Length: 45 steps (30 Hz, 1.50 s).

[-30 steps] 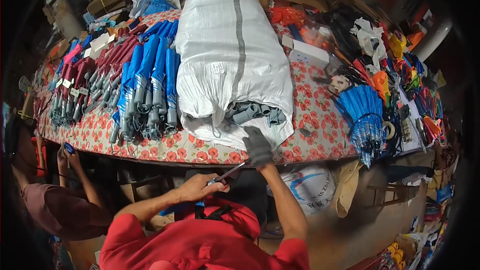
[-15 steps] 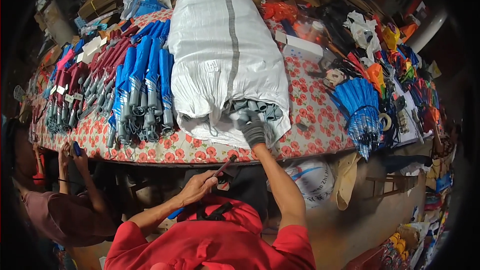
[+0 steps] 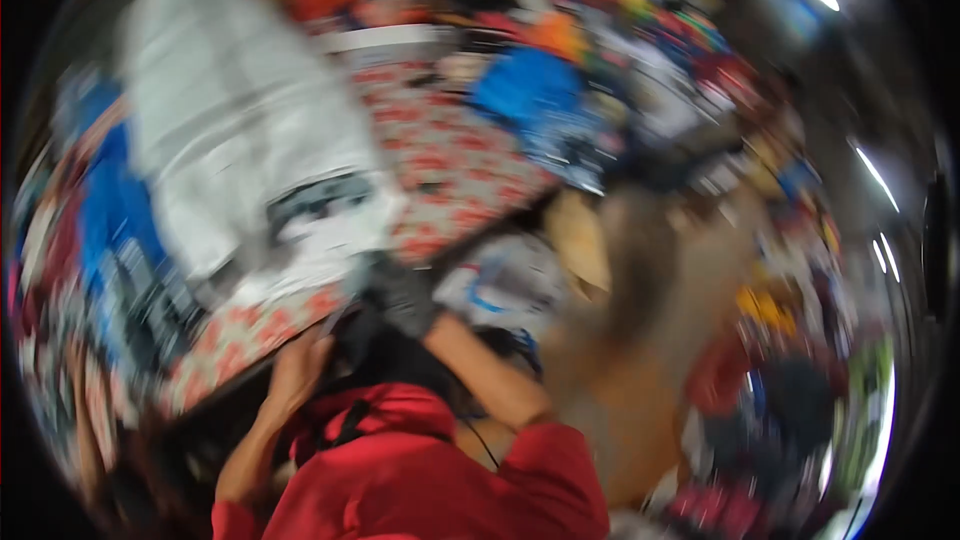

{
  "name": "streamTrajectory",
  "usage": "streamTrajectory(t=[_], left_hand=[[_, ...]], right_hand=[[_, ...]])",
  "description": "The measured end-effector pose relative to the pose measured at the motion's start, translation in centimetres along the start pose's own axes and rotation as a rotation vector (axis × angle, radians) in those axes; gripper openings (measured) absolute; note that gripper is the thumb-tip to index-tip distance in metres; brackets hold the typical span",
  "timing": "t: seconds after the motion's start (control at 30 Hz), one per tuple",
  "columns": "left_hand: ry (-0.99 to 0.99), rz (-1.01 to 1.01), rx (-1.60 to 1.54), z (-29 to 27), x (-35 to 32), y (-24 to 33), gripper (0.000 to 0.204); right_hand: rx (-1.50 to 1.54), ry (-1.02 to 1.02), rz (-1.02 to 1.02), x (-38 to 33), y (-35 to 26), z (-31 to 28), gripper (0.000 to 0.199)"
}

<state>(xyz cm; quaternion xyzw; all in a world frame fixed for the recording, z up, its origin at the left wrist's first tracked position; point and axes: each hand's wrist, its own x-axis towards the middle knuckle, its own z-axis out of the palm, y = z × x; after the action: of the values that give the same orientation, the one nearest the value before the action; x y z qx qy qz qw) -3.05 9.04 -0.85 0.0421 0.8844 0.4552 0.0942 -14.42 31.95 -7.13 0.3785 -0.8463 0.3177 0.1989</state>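
The picture is smeared by motion. My right hand (image 3: 400, 295), in a dark glove, is at the near edge of the table (image 3: 450, 175), just under the open end of a big white sack (image 3: 230, 140) that lies on the red flowered cloth. My bare left hand (image 3: 300, 370) is raised close beside the right hand, below the table edge. The blur hides whether either hand holds anything. Grey handles (image 3: 320, 195) show in the sack's mouth. My red top fills the lower middle.
Blue and red folded umbrellas (image 3: 110, 230) lie in rows left of the sack. A blue bundle (image 3: 530, 90) and mixed colourful goods sit at the table's right end. A white bag (image 3: 500, 285) is under the table. Another person's arm (image 3: 90, 420) is at lower left.
The view has swung sharply, so the table now sits up and to the left and everything is blurred. My gloved right hand has dropped from the sack's mouth to the table edge, near my left hand.
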Motion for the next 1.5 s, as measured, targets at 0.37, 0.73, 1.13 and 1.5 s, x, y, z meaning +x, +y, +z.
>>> streamTrajectory(t=[0.37, 0.73, 1.13, 1.5], left_hand=[[-0.142, 0.149, 0.079, 2.5, 0.6, -0.6, 0.039], [-0.205, 0.343, 0.032, 2.5, 2.8, -3.0, 0.046], [-0.480, 0.185, 0.217, -1.3, 2.1, 2.4, 0.047], [-0.416, 0.035, 0.261, 0.8, 2.3, 2.0, 0.044]], right_hand=[[1.143, -0.172, 0.756, -2.7, -2.2, -6.8, 0.048], [0.539, -0.114, 0.488, -2.4, -3.2, -8.3, 0.046], [0.589, -0.089, 0.387, -4.3, -2.5, -8.6, 0.050], [0.759, -0.056, 0.627, -8.2, 3.4, 1.4, 0.035]])
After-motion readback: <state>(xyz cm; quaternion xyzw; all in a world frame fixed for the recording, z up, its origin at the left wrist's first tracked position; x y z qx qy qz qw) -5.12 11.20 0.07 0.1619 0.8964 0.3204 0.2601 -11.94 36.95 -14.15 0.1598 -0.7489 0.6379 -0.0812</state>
